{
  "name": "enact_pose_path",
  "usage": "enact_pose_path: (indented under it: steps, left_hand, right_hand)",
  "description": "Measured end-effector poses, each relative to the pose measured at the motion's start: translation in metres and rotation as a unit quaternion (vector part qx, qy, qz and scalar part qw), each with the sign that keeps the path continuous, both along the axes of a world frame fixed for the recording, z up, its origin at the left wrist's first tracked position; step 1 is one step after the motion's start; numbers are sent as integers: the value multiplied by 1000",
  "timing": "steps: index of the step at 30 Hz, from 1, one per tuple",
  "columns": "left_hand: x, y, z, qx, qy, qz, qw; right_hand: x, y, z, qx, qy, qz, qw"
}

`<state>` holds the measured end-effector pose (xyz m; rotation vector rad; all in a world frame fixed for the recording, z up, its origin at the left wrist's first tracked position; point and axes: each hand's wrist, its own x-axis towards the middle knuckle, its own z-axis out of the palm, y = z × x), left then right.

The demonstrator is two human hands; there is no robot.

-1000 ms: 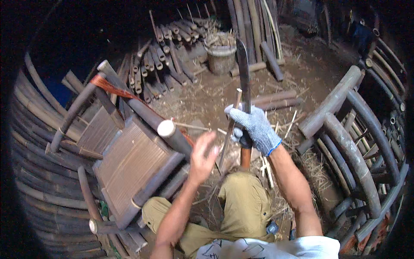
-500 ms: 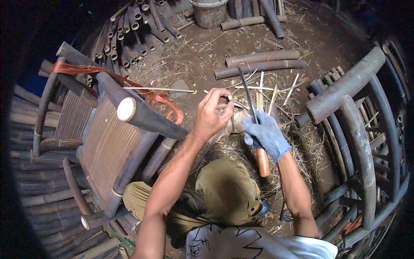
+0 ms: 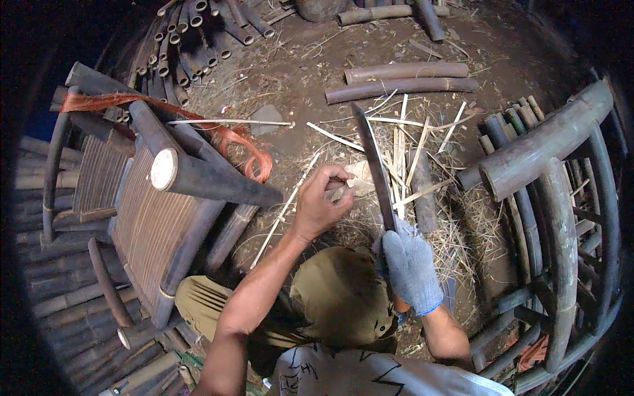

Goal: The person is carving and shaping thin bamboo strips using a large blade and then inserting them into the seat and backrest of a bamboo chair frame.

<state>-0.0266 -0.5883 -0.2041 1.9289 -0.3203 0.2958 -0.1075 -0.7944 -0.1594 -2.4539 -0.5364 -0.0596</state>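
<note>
My right hand (image 3: 411,267), in a grey-blue knit glove, is closed round the handle of a long knife (image 3: 376,165). Its dark straight blade points away from me and slightly left. Bare, my left hand (image 3: 323,200) is left of the blade, thumb and fingers pinched on a small pale piece (image 3: 350,182). The fingers hide most of that piece. Just beyond the fingertips lies a pale wooden block (image 3: 360,173), partly covered by the hand and blade. Blade and left hand are apart. Split bamboo strips (image 3: 399,148) lie right of the blade.
A bamboo chair (image 3: 155,228) with orange cord (image 3: 241,148) stands at left. Another bamboo frame (image 3: 561,244) stands at right. Two cut bamboo lengths (image 3: 406,71) lie ahead on the dirt floor, with stacked bamboo tubes (image 3: 181,39) at far left. Shavings (image 3: 456,244) litter the ground.
My right hand has drawn the knife back toward me, so the blade sits lower. My left hand has come nearer too, still pinched. The whole view has tilted slightly downward.
</note>
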Motion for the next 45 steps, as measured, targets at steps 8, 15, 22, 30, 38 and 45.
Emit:
enact_pose_path:
  steps: [8,15,22,30,38,45]
  left_hand:
    - [-9,-1,-7,0,-27,-18,999]
    - [-10,-5,-5,24,-52,-21,998]
    - [-12,-8,-7,13,-46,-18,999]
    - [-9,-14,7,1,-15,-20,1000]
    - [37,-36,169,207,-304,5,930]
    - [90,-60,69,367,-186,-162,897]
  right_hand:
    - [11,18,7,-26,26,37,999]
    - [11,16,1,-39,6,63,997]
    - [10,17,0,-41,53,36,997]
    - [16,22,3,-93,38,27,995]
    - [30,20,-6,-83,-54,15,995]
    - [36,25,-23,-98,-41,13,994]
